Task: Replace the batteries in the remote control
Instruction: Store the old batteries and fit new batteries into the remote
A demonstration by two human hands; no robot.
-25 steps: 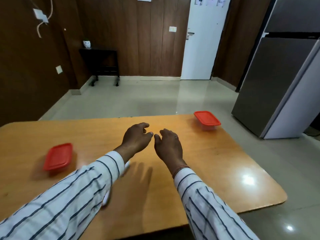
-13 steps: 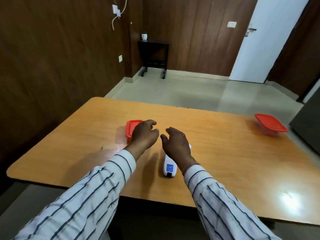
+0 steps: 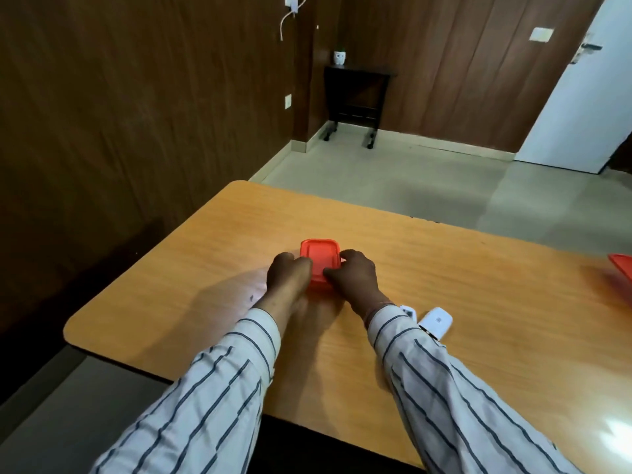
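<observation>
A small box with a red lid [image 3: 319,256] stands on the wooden table [image 3: 478,319]. My left hand [image 3: 289,273] grips its left side and my right hand [image 3: 354,275] grips its right side, fingers over the lid edge. A white remote control [image 3: 436,321] lies on the table to the right of my right forearm, partly hidden by the sleeve. A smaller white piece [image 3: 408,311] lies just beside it, also half covered. No batteries are visible.
A second red-lidded box [image 3: 621,268] sits at the table's right edge, cut off by the frame. The table's rounded left corner [image 3: 73,331] is near. Beyond it are tiled floor, a dark side table [image 3: 357,97] and a white door [image 3: 581,107].
My head turned left, shifting the view. Both hands reached forward from above the remote and closed around the red-lidded box. The remote now lies uncovered beside my right forearm.
</observation>
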